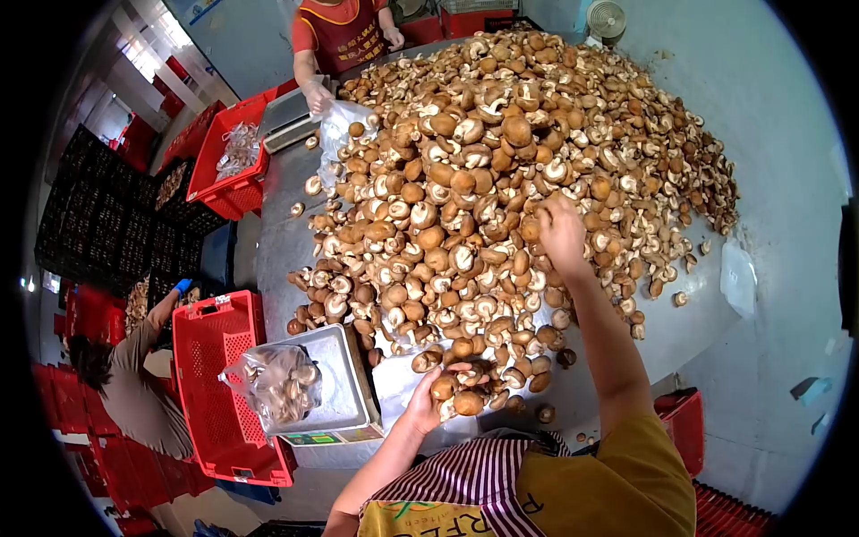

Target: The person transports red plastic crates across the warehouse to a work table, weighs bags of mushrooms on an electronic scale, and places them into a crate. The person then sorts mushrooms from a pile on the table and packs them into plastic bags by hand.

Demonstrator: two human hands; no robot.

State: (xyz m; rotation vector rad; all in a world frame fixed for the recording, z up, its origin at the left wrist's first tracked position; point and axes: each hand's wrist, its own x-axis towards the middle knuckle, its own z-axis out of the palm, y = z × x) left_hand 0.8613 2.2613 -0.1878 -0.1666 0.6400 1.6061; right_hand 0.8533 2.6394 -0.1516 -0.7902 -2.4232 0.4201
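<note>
A large heap of brown mushrooms [465, 183] covers the metal table [282, 206]. Low at the front edge of the heap, my left hand [428, 404] is cupped palm up around several mushrooms. My right hand [562, 234] reaches into the heap further up, its fingers bent around a brown mushroom [531, 229]. To the left of my left hand, a clear plastic bag of mushrooms [284, 383] lies on a scale [344, 394].
A person in a red apron [344, 36] holds a clear bag [343, 125] across the table, near another scale [291, 112]. Red crates [192, 358] stand at the left. Another person [148, 394] bends beside black crates [98, 206]. A fan [607, 20] is at the back.
</note>
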